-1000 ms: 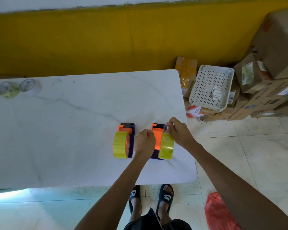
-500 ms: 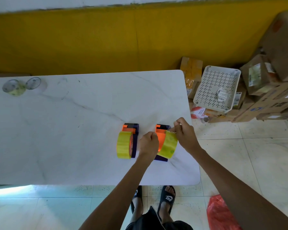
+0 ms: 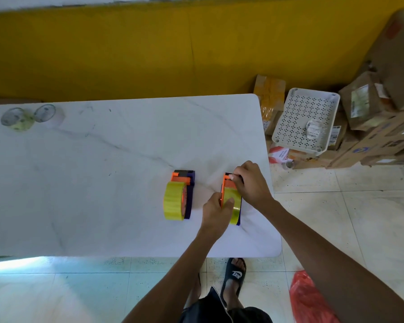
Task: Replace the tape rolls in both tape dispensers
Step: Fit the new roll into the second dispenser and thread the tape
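Two orange and dark blue tape dispensers stand on the white marble table near its right front corner. The left dispenser carries a full yellow tape roll and nobody touches it. The right dispenser also holds a yellow roll. My left hand grips that dispenser and roll from the near left side. My right hand pinches the loose tape end over the dispenser's far end.
Two nearly used-up tape rolls lie at the table's far left corner. Right of the table, a white perforated tray leans on stacked cardboard boxes. A red bag lies on the floor.
The right dispenser's roll, tilted half a second ago, now sits straight in the dispenser. My right hand has moved from beside the roll to the dispenser's far end.
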Demonstrator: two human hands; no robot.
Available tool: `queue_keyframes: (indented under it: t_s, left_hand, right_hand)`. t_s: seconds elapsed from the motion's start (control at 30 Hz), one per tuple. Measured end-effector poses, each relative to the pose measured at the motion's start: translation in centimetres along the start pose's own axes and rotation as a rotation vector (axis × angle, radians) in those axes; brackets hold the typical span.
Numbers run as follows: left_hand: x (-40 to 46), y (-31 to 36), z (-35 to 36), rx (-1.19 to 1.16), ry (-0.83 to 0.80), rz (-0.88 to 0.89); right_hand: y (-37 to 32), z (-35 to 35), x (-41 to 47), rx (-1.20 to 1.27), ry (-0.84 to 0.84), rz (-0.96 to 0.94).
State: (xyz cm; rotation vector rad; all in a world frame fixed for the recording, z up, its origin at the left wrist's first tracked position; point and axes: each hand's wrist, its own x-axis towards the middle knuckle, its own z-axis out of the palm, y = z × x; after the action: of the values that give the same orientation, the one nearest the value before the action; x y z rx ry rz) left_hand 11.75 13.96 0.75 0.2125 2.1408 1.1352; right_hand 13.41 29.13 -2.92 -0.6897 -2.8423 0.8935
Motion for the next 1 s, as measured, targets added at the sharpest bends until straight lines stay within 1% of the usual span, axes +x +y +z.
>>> queue_keyframes:
  t_s: [0.17, 0.3, 0.43, 0.63, 0.73, 0.83, 0.93, 1.0]
  left_hand:
    - [0.0, -0.5, 0.2, -0.008, 0.026, -0.001]
    - [0.5, -0.7, 0.1, 0.024, 0.024, 0.001]
    - [0.9, -0.5, 0.2, 0.037, 0.029, -0.016]
    - [1.1, -0.4, 0.3, 0.052, 0.027, -0.033]
    - [1.2, -0.4, 0.2, 0.055, 0.027, -0.025]
    - [1.3, -0.5, 0.2, 0.036, 0.021, -0.032]
    - [1.2, -0.5, -0.1, 0.019, 0.003, -0.035]
    - [1.3, -0.5, -0.3, 0.016, -0.01, -0.033]
  right_hand:
    - [0.0, 0.0, 0.7, -0.087, -0.082, 0.063]
    - [-0.3, -0.1, 2.0, -0.204, -0.178, 0.036]
    - [-0.4, 0.1, 2.3, -0.246, -0.181, -0.006]
    - [-0.3, 0.4, 2.9, -0.316, -0.238, 0.012]
    - [0.0, 0.3, 2.9, -0.249, -0.274, 0.024]
    - [1.1, 0.5, 2.5, -0.108, -0.212, -0.058]
    - [1.7, 0.4, 2.3, -0.062, -0.198, -0.107]
    - [1.9, 0.6, 2.4, -0.075, -0.201, -0.14]
